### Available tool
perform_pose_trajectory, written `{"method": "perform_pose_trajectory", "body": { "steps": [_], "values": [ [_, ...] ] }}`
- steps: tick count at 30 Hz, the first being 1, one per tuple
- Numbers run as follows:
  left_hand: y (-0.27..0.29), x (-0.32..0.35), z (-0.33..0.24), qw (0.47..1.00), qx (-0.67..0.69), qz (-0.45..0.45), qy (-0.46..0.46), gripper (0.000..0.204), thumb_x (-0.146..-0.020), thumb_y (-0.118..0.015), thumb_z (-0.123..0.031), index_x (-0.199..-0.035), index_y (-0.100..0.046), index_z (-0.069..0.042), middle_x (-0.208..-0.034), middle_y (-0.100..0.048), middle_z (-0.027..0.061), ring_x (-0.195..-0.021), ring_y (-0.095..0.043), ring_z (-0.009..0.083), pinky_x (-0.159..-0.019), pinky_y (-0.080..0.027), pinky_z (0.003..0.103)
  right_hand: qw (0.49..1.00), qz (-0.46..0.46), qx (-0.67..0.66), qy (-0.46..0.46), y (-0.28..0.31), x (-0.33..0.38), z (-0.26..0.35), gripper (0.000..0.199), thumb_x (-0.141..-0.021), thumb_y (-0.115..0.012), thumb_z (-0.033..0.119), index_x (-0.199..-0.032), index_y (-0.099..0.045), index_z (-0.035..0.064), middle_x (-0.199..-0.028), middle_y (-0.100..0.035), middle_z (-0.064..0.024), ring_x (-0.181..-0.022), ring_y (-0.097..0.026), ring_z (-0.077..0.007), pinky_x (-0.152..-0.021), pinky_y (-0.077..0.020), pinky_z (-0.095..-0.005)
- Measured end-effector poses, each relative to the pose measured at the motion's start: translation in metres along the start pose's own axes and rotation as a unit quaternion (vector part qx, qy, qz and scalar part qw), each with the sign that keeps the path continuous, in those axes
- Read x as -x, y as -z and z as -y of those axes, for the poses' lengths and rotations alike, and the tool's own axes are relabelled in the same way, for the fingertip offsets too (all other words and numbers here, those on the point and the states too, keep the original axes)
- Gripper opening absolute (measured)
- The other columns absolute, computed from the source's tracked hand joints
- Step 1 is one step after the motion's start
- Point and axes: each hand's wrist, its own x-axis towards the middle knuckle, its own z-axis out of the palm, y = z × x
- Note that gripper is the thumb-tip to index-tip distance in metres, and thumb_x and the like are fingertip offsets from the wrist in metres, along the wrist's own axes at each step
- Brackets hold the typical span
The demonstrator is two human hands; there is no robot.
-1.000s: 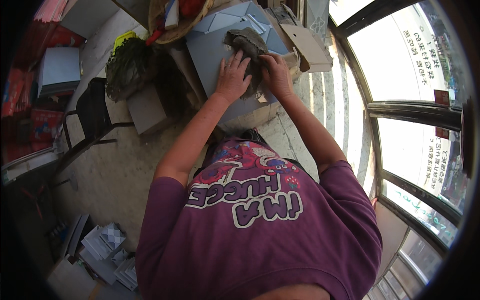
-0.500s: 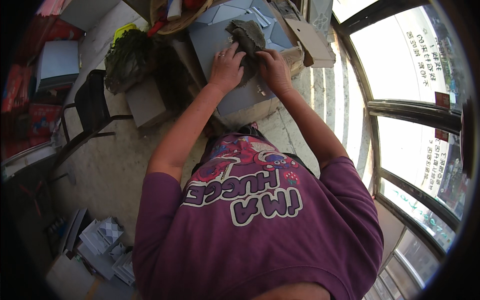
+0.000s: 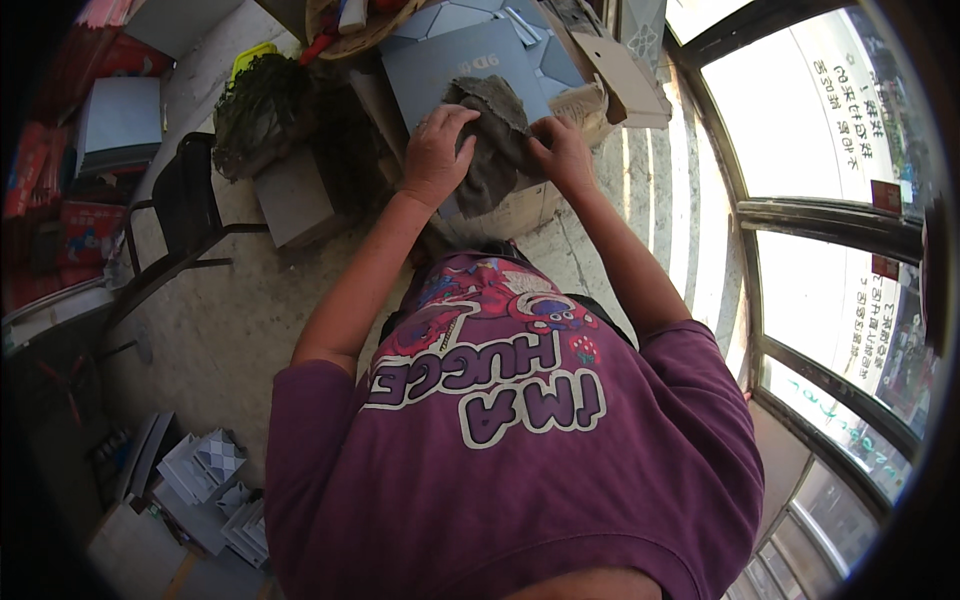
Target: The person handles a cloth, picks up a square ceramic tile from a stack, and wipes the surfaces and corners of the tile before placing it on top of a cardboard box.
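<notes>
A crumpled dark grey-green cloth [image 3: 492, 150] lies over the near part of a flat grey-blue panel [image 3: 425, 75] with pale lettering, on top of a carton. My left hand [image 3: 436, 152] is at the cloth's left side, its fingers curled on the edge and its thumb lower down. On the other side my right hand [image 3: 563, 155] pinches the cloth's right edge between thumb and fingers. The cloth's near end hangs down over the carton's front edge. Part of the grip of each hand is hidden by the folds.
Beyond the panel are grey-blue patterned sheets [image 3: 455, 20] and a wicker basket [image 3: 370, 38]. An open cardboard flap [image 3: 622, 80] sticks out at the right. To the left stand a bag of dark greens [image 3: 262, 115], a grey box [image 3: 292, 200] and a black chair [image 3: 185, 190]. Windows line the right side.
Both hands have drawn the cloth nearer to me, baring the panel's lettering. My left hand has shifted slightly left and down, the right one slightly right and down.
</notes>
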Motion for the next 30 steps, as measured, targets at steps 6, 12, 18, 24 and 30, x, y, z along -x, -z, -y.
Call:
{"method": "perform_pose_trajectory", "body": {
  "steps": [6,12,18,24,30],
  "values": [
    [0.001,-0.035,-0.017,0.989,-0.064,-0.014,-0.132,0.043,-0.072,-0.07,-0.009,-0.114,-0.061,-0.017,-0.114,-0.058,0.0061,-0.103,-0.054,0.0308,-0.093,-0.042,0.04,0.985,0.008,-0.147,0.084,0.019,0.005,0.019,0.022,-0.08,-0.066,0.02,-0.098,-0.061,0.0087,-0.089,-0.064,-0.0103,-0.08,-0.063,-0.0263,-0.077,-0.0497,-0.0333],
    [0.022,-0.042,-0.021,0.99,0.064,0.059,-0.114,0.034,-0.075,-0.07,-0.003,-0.107,-0.066,-0.012,-0.094,-0.06,0.0082,-0.095,-0.056,0.0282,-0.089,-0.042,0.038,0.929,0.053,-0.358,0.079,0.067,0.016,0.061,0.016,-0.089,-0.064,0.013,-0.101,-0.057,0.0041,-0.086,-0.065,-0.0022,-0.081,-0.06,-0.0078,-0.072,-0.0478,-0.0233],
    [0.042,-0.032,-0.011,0.989,0.097,0.109,-0.028,0.03,-0.079,-0.068,-0.001,-0.108,-0.066,-0.009,-0.092,-0.06,0.0065,-0.093,-0.057,0.0225,-0.084,-0.045,0.033,0.895,0.026,-0.439,0.077,0.116,0.017,0.077,0.013,-0.09,-0.065,0.008,-0.102,-0.061,0.0043,-0.091,-0.064,0.0031,-0.085,-0.057,-0.0027,-0.075,-0.0475,-0.02],
    [0.038,-0.037,-0.047,0.982,0.164,0.077,-0.057,0.032,-0.079,-0.068,-0.003,-0.11,-0.065,-0.009,-0.102,-0.061,0.0079,-0.098,-0.06,0.0258,-0.085,-0.048,0.033,0.899,0.093,-0.419,0.088,0.138,0.012,0.096,0.014,-0.09,-0.066,0.012,-0.101,-0.062,0.0041,-0.09,-0.064,0.0031,-0.084,-0.057,-0.0023,-0.074,-0.0465,-0.0192],
    [0.007,-0.031,-0.033,0.966,0.237,0.101,-0.024,0.03,-0.083,-0.063,-0.002,-0.113,-0.063,-0.005,-0.097,-0.065,0.0077,-0.09,-0.064,0.0212,-0.079,-0.05,0.03,0.886,0.115,-0.436,0.105,0.148,0.018,0.109,0.015,-0.089,-0.067,0.013,-0.101,-0.063,0.0048,-0.09,-0.064,0.0044,-0.083,-0.056,-0.002,-0.074,-0.0455,-0.0187]
  ]
}}
